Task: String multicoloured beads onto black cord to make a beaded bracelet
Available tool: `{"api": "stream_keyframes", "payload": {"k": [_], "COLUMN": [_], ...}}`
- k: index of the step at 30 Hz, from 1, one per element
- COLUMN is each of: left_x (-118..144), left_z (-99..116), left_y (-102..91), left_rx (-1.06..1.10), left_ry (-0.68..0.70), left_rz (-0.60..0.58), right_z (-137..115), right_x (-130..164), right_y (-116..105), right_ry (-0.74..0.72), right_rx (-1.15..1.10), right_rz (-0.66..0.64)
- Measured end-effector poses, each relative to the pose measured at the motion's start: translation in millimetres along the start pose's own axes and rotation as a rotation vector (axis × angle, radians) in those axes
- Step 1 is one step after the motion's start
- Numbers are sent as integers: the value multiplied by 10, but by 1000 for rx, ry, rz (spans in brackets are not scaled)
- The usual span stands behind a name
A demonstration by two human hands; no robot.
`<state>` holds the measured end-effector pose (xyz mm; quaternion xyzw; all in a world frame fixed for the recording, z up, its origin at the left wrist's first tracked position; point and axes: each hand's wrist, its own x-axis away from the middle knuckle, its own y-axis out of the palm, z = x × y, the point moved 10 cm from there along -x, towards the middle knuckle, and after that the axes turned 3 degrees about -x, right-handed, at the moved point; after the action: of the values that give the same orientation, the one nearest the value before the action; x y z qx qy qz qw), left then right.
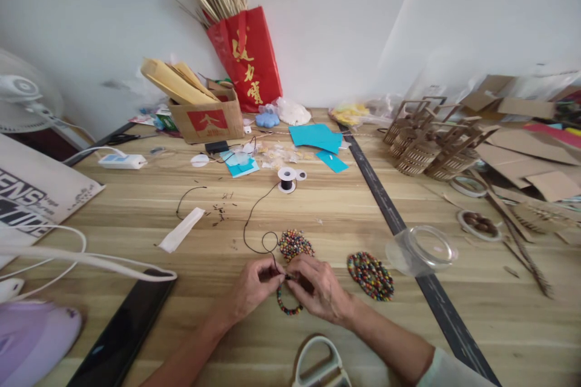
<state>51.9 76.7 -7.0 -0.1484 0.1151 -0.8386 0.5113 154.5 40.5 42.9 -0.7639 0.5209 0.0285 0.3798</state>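
Close together, both hands (288, 290) pinching black cord (254, 217), beaded loop (287, 307) hanging between them

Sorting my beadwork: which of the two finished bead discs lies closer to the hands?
The left disc, touching the right hand; the other disc lies apart, further right.

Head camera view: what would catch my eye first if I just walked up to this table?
Probably the two hands at the near edge, the left hand and right hand pinching a loop of colourful beads on black cord. Beside them lie two flat beaded mats, and at the back a red bag full of dry stalks leans against the wall.
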Motion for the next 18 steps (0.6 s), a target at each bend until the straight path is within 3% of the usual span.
{"api": "stream_keyframes", "payload": {"k": [8, 18], "left_x": [53, 128], "left_z": [242, 414], "left_y": [-60, -57], "left_rx": [-131, -241], "left_ry": [175, 307], "left_rz": [123, 173], "right_z": [166, 349], "right_x": [-1, 5], "right_y": [-14, 24], "right_ry": [110, 331], "right_rx": [-150, -323], "right_rz": [27, 12]}}
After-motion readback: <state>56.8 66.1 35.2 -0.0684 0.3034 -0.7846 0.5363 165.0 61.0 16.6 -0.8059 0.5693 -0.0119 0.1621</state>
